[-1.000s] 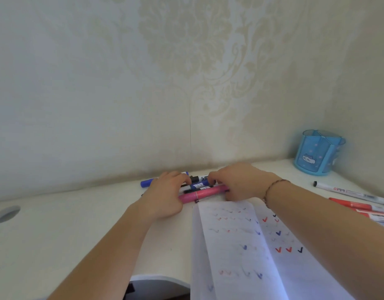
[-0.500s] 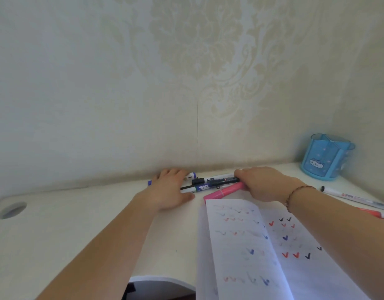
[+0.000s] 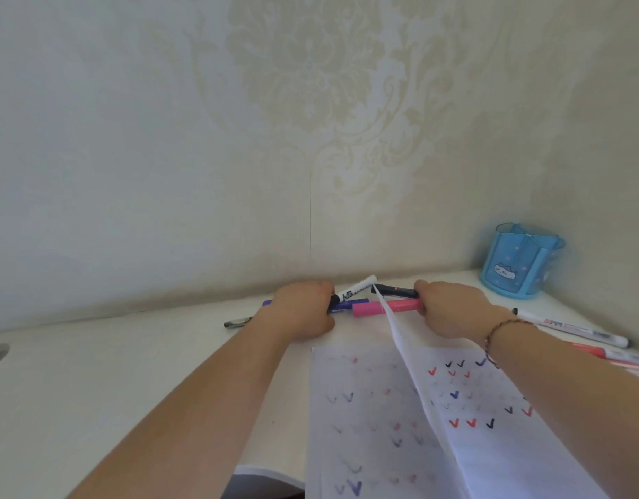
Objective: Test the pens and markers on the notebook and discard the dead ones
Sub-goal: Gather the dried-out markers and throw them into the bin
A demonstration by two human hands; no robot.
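Between our hands at the wall, our left hand [image 3: 303, 311] grips a white marker [image 3: 356, 289] and our right hand [image 3: 451, 307] clasps the pink marker [image 3: 386, 307], the tick-filled notebook [image 3: 365, 419] below suggesting testing is nearly done, sorting pending.

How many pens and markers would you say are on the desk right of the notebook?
2: a white marker and, nearer, a red one. More may lie beyond the frame edge.
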